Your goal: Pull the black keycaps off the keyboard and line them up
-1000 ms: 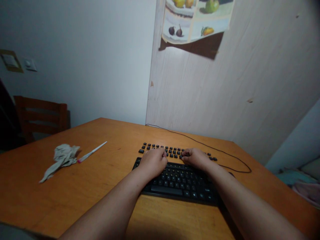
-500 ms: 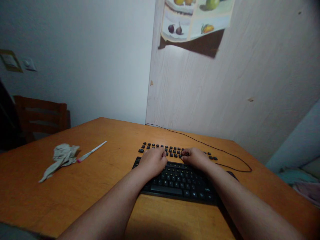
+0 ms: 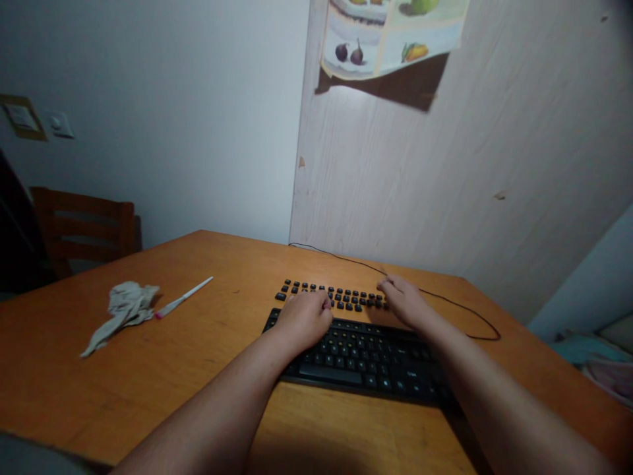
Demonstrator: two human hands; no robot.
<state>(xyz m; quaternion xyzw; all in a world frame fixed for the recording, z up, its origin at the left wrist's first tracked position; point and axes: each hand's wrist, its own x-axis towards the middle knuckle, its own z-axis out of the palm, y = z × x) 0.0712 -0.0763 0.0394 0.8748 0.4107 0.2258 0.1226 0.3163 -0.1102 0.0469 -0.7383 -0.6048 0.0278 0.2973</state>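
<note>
Keycaps at twelve o'clock seem light, stiff, best side-pinched; whether our left hand or right hand grips one, we can't tell.

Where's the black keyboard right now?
In the head view, the keyboard lies low and slightly right of centre on the wooden table, just nearer than the rows of loose keys, with the left hand over its left part.

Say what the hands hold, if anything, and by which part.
Cannot be told: the left hand lies over the keyboard, its grip hidden; the right hand is by the loose keycaps, its grasp unclear.
</note>
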